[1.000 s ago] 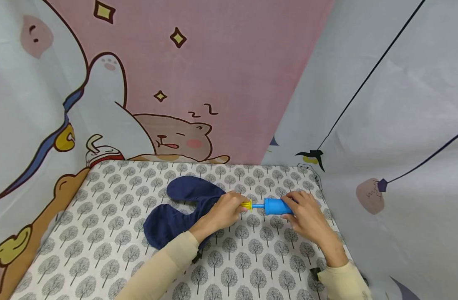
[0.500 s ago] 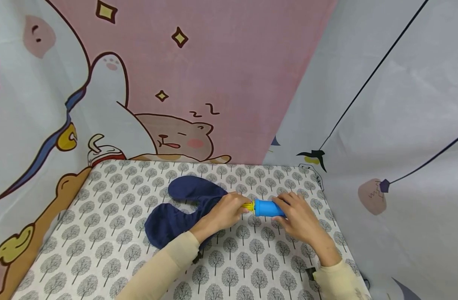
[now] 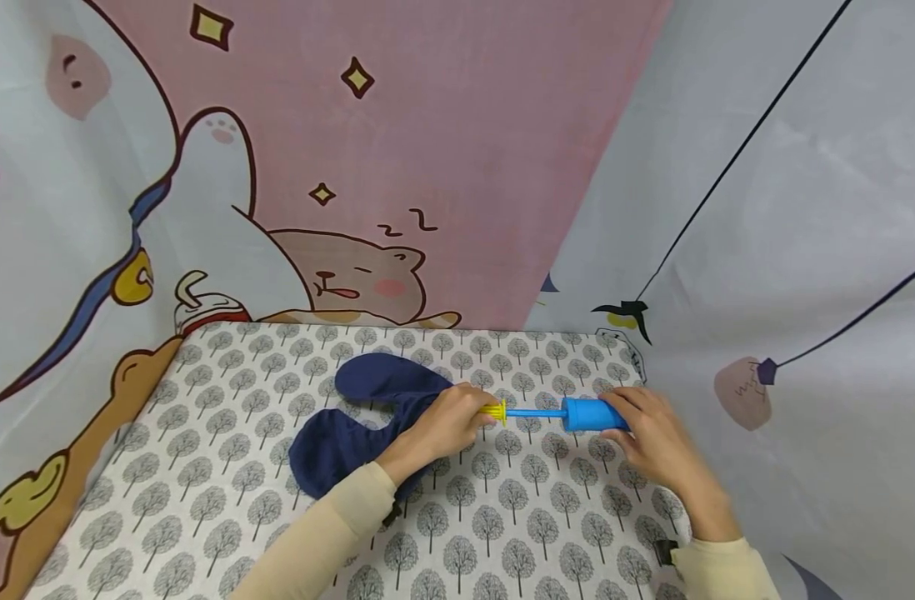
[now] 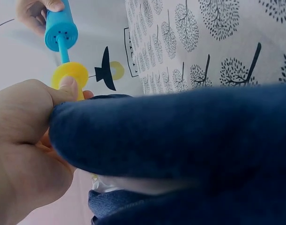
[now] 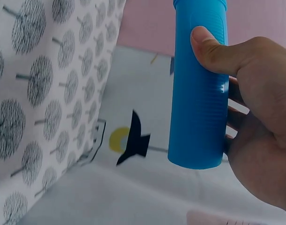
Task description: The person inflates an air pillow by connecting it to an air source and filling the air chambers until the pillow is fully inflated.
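A hand pump lies level between the two hands, its blue barrel (image 3: 588,414) joined by a thin blue rod (image 3: 536,413) to a yellow end piece (image 3: 495,411). The left hand (image 3: 446,421) pinches the yellow piece (image 4: 70,77) at the edge of a dark blue U-shaped pillow (image 3: 337,446). Fingers and thumb of the right hand (image 3: 656,433) wrap the barrel (image 5: 199,93), thumb along its side. A long stretch of rod shows. In the left wrist view the pillow (image 4: 180,136) hides part of the left fingers.
The table has a cloth printed with trees (image 3: 487,525). Behind it hangs a pink and white cartoon sheet (image 3: 457,167), and a pale sheet (image 3: 802,208) hangs at the right.
The right hand first brought the barrel left against the yellow piece, then drew it back to the right, farther than before, baring the rod. The left hand has stayed nearly still.
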Motion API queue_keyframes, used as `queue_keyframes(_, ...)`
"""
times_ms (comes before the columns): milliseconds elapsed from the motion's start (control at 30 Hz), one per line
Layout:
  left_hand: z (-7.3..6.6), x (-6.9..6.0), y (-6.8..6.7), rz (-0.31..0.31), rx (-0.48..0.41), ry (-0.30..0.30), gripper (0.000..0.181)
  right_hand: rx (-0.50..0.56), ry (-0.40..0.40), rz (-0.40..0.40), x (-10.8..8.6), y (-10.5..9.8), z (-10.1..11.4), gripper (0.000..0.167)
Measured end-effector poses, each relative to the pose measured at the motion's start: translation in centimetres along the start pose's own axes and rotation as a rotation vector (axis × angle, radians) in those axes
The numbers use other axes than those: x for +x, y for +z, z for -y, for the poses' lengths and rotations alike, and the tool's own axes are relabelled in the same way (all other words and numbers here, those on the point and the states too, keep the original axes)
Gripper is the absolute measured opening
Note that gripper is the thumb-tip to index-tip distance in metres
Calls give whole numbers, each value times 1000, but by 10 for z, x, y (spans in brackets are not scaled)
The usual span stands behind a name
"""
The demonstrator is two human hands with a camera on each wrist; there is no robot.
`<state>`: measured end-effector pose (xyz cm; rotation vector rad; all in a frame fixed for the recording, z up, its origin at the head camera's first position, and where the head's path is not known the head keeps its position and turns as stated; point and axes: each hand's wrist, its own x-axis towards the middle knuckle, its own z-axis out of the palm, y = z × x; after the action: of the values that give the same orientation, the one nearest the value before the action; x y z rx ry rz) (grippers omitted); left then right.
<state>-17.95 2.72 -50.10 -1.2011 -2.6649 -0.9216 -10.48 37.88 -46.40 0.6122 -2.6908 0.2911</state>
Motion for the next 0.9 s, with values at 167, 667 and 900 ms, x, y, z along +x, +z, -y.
queue_keyframes(167, 12, 0, 10, -42, -36, 15, 23, -3, 25, -8, -9, -10, -15, 61)
queue_keyframes(667, -1, 1, 7, -30, -5, 32, 19, -22, -49, -2, -2, -1, 1, 62)
queue_keyframes(900, 9, 2, 17, -74, -7, 94, 19, -32, -74, -23, 12, 8, 21, 58)
